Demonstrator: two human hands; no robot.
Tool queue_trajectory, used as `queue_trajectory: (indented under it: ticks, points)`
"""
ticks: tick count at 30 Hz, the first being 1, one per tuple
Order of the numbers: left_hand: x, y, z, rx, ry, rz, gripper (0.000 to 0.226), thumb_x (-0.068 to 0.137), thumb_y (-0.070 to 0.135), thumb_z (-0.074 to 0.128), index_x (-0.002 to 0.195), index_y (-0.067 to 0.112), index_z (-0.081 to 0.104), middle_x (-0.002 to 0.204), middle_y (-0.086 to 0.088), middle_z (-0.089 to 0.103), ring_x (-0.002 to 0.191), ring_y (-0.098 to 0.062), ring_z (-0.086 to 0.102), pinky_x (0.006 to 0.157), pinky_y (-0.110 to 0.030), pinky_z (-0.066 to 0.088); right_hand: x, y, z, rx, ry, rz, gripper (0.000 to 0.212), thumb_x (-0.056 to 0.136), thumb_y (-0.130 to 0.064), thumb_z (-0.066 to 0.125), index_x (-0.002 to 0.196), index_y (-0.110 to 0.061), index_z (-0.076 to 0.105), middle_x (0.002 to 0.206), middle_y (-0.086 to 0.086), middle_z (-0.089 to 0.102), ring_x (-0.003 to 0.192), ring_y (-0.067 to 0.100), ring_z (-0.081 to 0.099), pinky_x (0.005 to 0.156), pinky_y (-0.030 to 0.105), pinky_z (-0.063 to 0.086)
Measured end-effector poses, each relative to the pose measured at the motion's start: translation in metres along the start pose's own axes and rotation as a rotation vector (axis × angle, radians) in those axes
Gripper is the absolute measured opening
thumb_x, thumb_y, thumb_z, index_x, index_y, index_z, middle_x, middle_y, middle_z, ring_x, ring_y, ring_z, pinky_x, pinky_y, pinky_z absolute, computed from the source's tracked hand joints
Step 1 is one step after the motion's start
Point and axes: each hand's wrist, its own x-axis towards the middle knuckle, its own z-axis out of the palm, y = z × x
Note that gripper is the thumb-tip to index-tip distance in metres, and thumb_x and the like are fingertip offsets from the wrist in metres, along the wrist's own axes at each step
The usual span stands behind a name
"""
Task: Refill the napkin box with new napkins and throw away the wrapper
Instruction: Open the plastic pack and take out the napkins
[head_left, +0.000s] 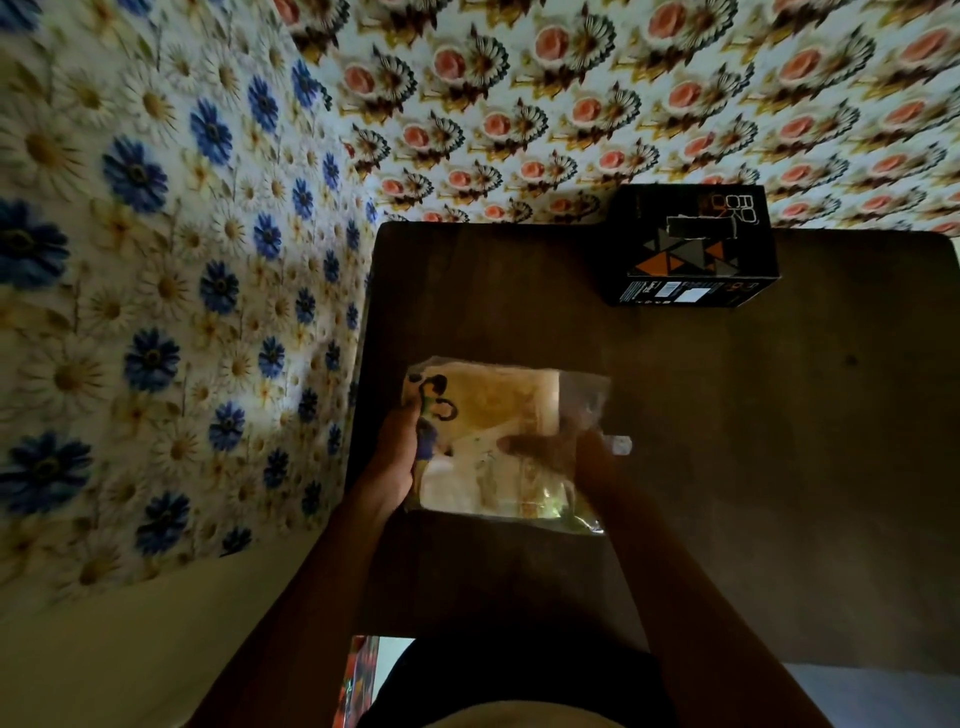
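A pack of napkins (498, 415) in a clear plastic wrapper with a printed picture is held just above the dark wooden table (779, 467), near its front left part. My left hand (397, 452) grips the pack's left edge. My right hand (576, 452) holds the right side, with fingers showing through the loose plastic there. The black napkin box (691, 249) with orange and grey triangles stands at the table's far edge, well apart from both hands, with a slot in its top.
A wall with blue and white flower paper runs along the left. Wallpaper with pink roses covers the far wall behind the table. A colourful object (358, 680) shows below the table's near left corner.
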Motion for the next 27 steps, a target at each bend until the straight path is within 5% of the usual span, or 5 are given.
queue_trajectory:
  ticks: [3, 9, 12, 15, 27]
  points:
    - [0.016, 0.001, -0.011, 0.178, 0.256, 0.11, 0.054, 0.106, 0.046, 0.038, 0.131, 0.003, 0.061, 0.125, -0.02, 0.065, 0.113, -0.036, 0.064, 0.097, -0.048, 0.054, -0.005, 0.004, -0.009, 0.004, 0.037, -0.054, 0.044, 0.07, -0.016, 0.087, 0.109, -0.015, 0.067, 0.105, 0.006, 0.076, 0.093, 0.02, 0.075, 0.077, 0.047, 0.062]
    - [0.009, -0.006, -0.014, 0.985, 0.58, 0.624, 0.053, 0.097, 0.038, 0.054, 0.139, 0.008, 0.047, 0.143, -0.022, 0.048, 0.133, -0.041, 0.044, 0.106, -0.055, 0.04, -0.011, 0.016, -0.014, 0.058, 0.063, -0.094, 0.043, 0.078, -0.003, 0.079, 0.118, -0.008, 0.062, 0.11, 0.011, 0.074, 0.097, 0.025, 0.074, 0.079, 0.051, 0.061]
    - [-0.008, -0.03, -0.007, 0.954, 0.192, 1.031, 0.054, 0.095, 0.024, 0.051, 0.146, 0.008, 0.045, 0.145, -0.015, 0.05, 0.134, -0.031, 0.047, 0.112, -0.045, 0.044, -0.01, 0.018, -0.01, 0.104, 0.082, -0.069, 0.044, 0.077, 0.0, 0.079, 0.118, -0.006, 0.063, 0.109, 0.013, 0.074, 0.099, 0.029, 0.073, 0.078, 0.051, 0.062]
    - [0.004, -0.059, -0.008, 0.968, -0.086, 0.848, 0.064, 0.098, 0.039, 0.038, 0.155, 0.01, 0.034, 0.151, -0.013, 0.046, 0.14, -0.027, 0.043, 0.115, -0.039, 0.039, -0.01, 0.018, -0.015, 0.084, 0.096, -0.064, 0.045, 0.076, -0.003, 0.08, 0.118, -0.009, 0.062, 0.108, 0.011, 0.074, 0.096, 0.026, 0.074, 0.077, 0.049, 0.062]
    - [0.01, -0.067, 0.0, 1.289, 0.08, 0.578, 0.096, 0.083, 0.077, 0.031, 0.16, 0.022, 0.015, 0.17, -0.002, 0.011, 0.156, -0.03, 0.012, 0.12, -0.057, 0.018, -0.067, 0.03, -0.107, 0.189, 0.216, -0.017, 0.035, 0.077, 0.004, 0.076, 0.106, -0.014, 0.069, 0.101, 0.01, 0.077, 0.092, 0.024, 0.075, 0.072, 0.044, 0.062]
